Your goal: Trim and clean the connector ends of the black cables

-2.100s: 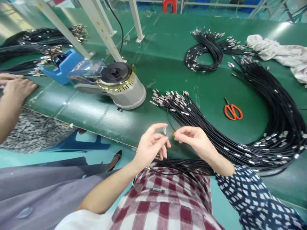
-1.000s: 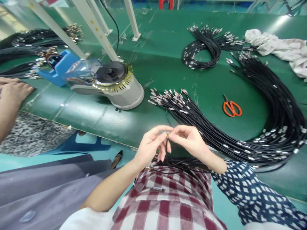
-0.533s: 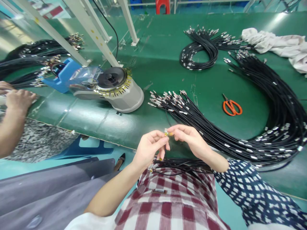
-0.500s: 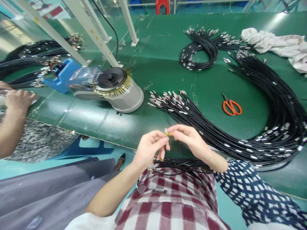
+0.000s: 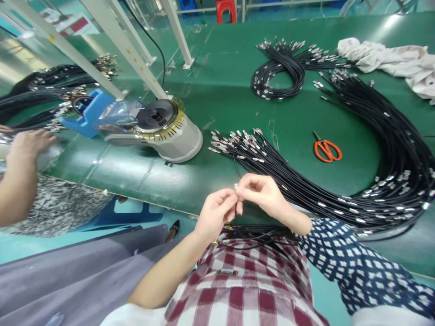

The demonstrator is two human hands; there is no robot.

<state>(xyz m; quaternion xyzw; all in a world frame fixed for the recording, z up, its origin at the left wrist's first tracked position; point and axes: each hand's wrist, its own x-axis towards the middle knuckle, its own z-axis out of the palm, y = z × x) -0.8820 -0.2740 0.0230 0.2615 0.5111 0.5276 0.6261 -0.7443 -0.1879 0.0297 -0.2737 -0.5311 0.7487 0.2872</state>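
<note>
My left hand (image 5: 217,209) is closed, thumb and fingers pinching the end of a thin black cable in front of my apron. My right hand (image 5: 260,194) meets it there, thumb and forefinger pressed on the same cable end. A small whitish tip (image 5: 236,186) pokes up between the fingertips; the fingers hide the rest. Below my hands, a bunch of black cables (image 5: 258,232) lies across my lap at the table edge, a few brassy ends showing. Just beyond stands a large bundle of black cables (image 5: 288,174), with silvery tagged ends toward the left.
A grey round dispenser (image 5: 180,140) with yellow strips stands left of centre, beside a blue holder (image 5: 91,113). Orange-handled scissors (image 5: 327,150) lie right on the green table (image 5: 220,104). A coiled cable bundle (image 5: 295,81) and white cloth (image 5: 384,59) lie behind. A co-worker's hand (image 5: 29,145) is at left.
My right fingers have closed in against my left fingertips. The small yellow piece seen at my right fingertips is now covered. The co-worker's hand has shifted slightly right.
</note>
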